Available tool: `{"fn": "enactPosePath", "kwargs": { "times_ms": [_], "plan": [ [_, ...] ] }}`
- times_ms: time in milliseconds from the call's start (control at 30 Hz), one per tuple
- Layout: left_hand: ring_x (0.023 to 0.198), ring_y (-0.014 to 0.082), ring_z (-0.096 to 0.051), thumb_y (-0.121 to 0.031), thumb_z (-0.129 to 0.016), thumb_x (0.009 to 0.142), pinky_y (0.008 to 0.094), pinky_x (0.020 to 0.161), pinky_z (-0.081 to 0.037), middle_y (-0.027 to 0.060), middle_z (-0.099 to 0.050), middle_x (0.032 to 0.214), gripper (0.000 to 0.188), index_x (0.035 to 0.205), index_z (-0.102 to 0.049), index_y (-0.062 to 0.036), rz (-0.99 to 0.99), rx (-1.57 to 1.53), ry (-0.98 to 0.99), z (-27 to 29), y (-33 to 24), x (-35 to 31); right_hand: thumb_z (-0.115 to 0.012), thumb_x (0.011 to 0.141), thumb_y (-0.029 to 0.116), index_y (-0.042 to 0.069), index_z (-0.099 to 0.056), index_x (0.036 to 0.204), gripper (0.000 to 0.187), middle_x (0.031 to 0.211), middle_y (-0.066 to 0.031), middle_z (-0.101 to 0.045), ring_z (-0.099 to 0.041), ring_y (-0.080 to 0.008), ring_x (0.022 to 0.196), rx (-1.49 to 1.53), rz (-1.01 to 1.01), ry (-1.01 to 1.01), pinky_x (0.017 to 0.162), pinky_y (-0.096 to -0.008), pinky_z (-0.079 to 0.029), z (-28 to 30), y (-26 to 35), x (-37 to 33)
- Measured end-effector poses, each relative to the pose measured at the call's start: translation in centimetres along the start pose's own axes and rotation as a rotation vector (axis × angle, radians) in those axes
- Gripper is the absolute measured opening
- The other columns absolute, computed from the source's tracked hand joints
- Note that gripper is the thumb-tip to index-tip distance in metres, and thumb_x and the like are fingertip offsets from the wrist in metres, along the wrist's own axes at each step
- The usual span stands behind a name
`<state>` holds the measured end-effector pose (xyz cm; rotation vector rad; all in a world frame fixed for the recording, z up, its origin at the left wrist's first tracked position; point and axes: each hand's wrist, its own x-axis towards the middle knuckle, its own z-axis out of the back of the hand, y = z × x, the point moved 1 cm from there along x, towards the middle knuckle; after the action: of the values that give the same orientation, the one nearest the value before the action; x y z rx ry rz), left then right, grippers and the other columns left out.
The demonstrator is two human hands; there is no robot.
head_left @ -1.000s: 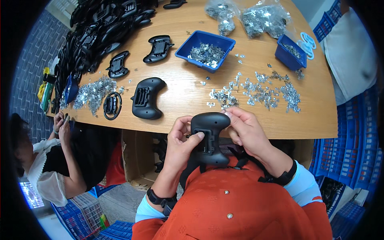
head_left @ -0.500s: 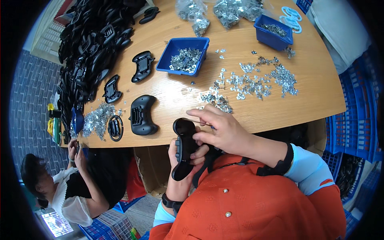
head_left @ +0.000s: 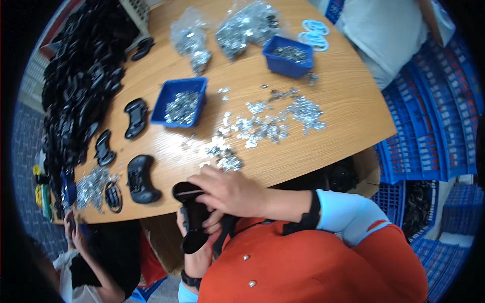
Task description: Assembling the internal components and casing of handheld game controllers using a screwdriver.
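A black game controller shell [head_left: 194, 216] is tilted on end before my body, just off the table's near edge. My left hand [head_left: 214, 221] is closed around it from below, its fingers at both sides. Over the shell's upper end is my right hand [head_left: 230, 193], fingers bent in a pinch. A thin, light, rod-like tool [head_left: 190, 193] sticks out from those fingers across the shell; motion blur hides its exact kind. Small shiny metal pieces [head_left: 228, 160] lie scattered on the table just beyond my right hand.
Other controller shells [head_left: 143, 179] lie left on the table [head_left: 303, 156], beside a large black heap [head_left: 76, 86]. Two blue bins [head_left: 179, 101] and clear bags [head_left: 247, 28] contain metal pieces. A co-worker's hands [head_left: 75, 233] are at lower left. Blue crates [head_left: 419, 121] stand right.
The whole view has swung, so the table's things sit further left and mostly lower in the picture. Both my hands still have the shell, with my right hand drawn over its upper end.
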<state>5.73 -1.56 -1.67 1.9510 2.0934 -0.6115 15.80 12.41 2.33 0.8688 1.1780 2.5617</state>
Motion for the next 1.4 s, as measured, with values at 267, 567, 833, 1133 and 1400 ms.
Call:
{"fn": "enactPosePath", "kwargs": {
  "times_ms": [267, 567, 833, 1133, 1400],
  "plan": [
    [0.054, 0.0112, -0.040, -0.031, -0.051, 0.086, 0.0187, 0.036, -0.031, 0.0054, -0.047, 0.082, 0.042, 0.118, -0.052, -0.0041, -0.161, 0.329, -0.051, -1.4, -0.6, 1.0, -0.064, 0.085, 0.015, 0.002, -0.059, 0.107, 0.027, 0.098, -0.0122, -0.058, -0.063, -0.0248, 0.071, -0.441, 0.186, -0.141, 0.057, -0.0326, -0.053, 3.9, -1.6, -1.9],
    [0.097, 0.0200, -0.062, -0.007, -0.063, 0.077, 0.0322, 0.083, -0.052, 0.0103, -0.061, 0.111, 0.054, 0.127, -0.042, -0.0041, -0.434, 0.787, -0.127, -2.4, -0.8, 2.5, -0.067, 0.082, 0.010, 0.006, -0.060, 0.089, 0.010, 0.083, -0.0106, -0.057, -0.062, -0.0294, 0.069, -0.580, -0.495, -0.446, 0.058, -0.0385, -0.050, 14.2, -7.3, -9.7],
    [0.104, 0.0198, -0.060, -0.004, -0.067, 0.078, 0.0320, 0.091, -0.048, 0.0134, -0.060, 0.115, 0.061, 0.131, -0.037, -0.0036, -0.503, 0.882, -0.131, -2.6, -0.5, 2.9, -0.071, 0.079, 0.014, 0.006, -0.060, 0.083, 0.014, 0.081, -0.0086, -0.059, -0.062, -0.0288, 0.071, -0.646, -0.513, -0.360, 0.060, -0.0379, -0.050, 13.3, -8.2, -9.7],
    [0.099, 0.0165, -0.062, -0.001, -0.067, 0.080, 0.0289, 0.087, -0.051, 0.0139, -0.062, 0.112, 0.057, 0.128, -0.036, -0.0039, -0.468, 0.848, -0.117, -2.9, -0.5, 2.8, -0.069, 0.078, 0.002, 0.001, -0.069, 0.089, 0.012, 0.079, -0.0108, -0.060, -0.061, -0.0232, 0.071, -0.434, -0.478, -0.266, 0.062, -0.0308, -0.048, 12.6, -6.7, -9.0],
    [0.099, 0.0176, -0.063, -0.001, -0.067, 0.081, 0.0304, 0.084, -0.054, 0.0155, -0.061, 0.113, 0.056, 0.127, -0.035, -0.0032, -0.466, 0.821, -0.105, -2.9, -0.6, 2.6, -0.068, 0.078, 0.006, 0.006, -0.067, 0.093, 0.014, 0.081, -0.0077, -0.059, -0.063, -0.0249, 0.069, -0.535, -0.433, -0.272, 0.058, -0.0355, -0.051, 11.7, -6.5, -7.6]
  ]
}}
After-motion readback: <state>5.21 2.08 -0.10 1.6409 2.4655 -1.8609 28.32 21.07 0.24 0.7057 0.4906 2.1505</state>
